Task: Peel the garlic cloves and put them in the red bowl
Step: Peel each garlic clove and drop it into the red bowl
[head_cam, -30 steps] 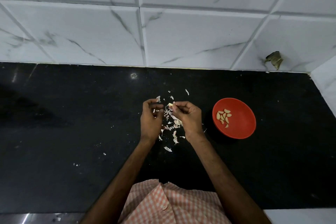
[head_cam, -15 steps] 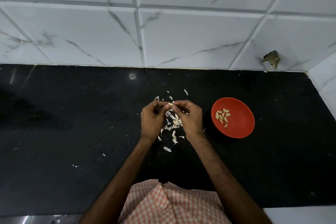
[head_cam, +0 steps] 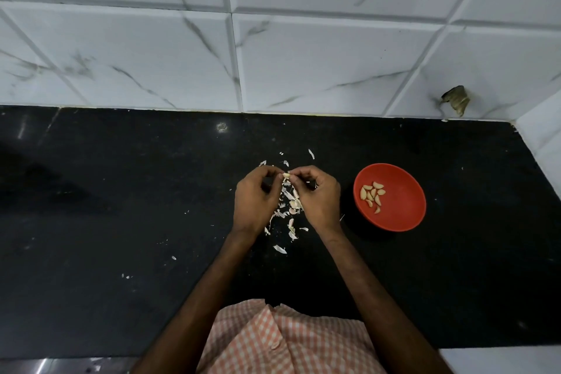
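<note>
Above the black counter (head_cam: 121,206), my left hand (head_cam: 255,200) and my right hand (head_cam: 318,200) meet at their fingertips and pinch one small pale garlic clove (head_cam: 286,175) between them. Loose papery garlic skins (head_cam: 288,209) lie scattered on the counter beneath and between the hands. To the right of my right hand sits the red bowl (head_cam: 400,212), a short gap away, with several peeled cloves (head_cam: 372,194) in its left half.
A white marble-tile wall (head_cam: 303,64) runs along the back of the counter, and a white side wall (head_cam: 546,143) closes the right end. A brownish scrap (head_cam: 456,98) sticks to the tiles above the bowl. My checked shirt (head_cam: 282,340) shows at the bottom.
My left hand's fingertips, apart from the clove a second ago, have come up to join the right hand's on it. The bowl and skins have stayed put.
</note>
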The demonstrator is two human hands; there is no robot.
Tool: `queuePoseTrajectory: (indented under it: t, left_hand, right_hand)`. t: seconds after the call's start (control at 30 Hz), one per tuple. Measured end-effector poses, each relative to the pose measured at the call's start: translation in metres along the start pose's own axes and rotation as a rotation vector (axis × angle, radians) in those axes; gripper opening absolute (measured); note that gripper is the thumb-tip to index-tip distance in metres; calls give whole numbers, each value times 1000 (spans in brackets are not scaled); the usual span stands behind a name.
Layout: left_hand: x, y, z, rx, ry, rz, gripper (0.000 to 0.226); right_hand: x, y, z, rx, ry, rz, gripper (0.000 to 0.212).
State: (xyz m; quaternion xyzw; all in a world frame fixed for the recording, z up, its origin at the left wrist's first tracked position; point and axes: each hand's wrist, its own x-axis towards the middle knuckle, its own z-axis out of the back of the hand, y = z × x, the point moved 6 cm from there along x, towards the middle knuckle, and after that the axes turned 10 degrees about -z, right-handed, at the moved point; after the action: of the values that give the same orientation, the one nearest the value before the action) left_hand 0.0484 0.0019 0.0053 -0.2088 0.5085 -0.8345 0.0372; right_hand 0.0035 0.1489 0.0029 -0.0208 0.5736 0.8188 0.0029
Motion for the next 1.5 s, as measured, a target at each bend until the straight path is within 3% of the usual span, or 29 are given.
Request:
queuePoseTrajectory:
  t: [0.13,0.37,0.63,0.8,1.17,1.5]
  left_hand:
    - [0,-2,-2,108,42,-87,3]
    - [7,-7,0,182,69,-165,17]
    - [4,1,-6,-51,-11,38,24]
    - [-1,3,-11,-171,29,149,15]
    - [2,4,-11,-186,210,161,26]
    - [1,-4,-11,-295,102,132,25]
  right_hand:
    - [-1,0,1,-25,-12,-15,7]
    - [-3,4,-5,-87,42,31,9]
    - [-8,7,-4,-23,-52,87,10]
    - [-8,8,0,23,-47,123,12]
    - [-1,12,4,42,124,194,15]
    - [2,9,3,189,114,106,20]
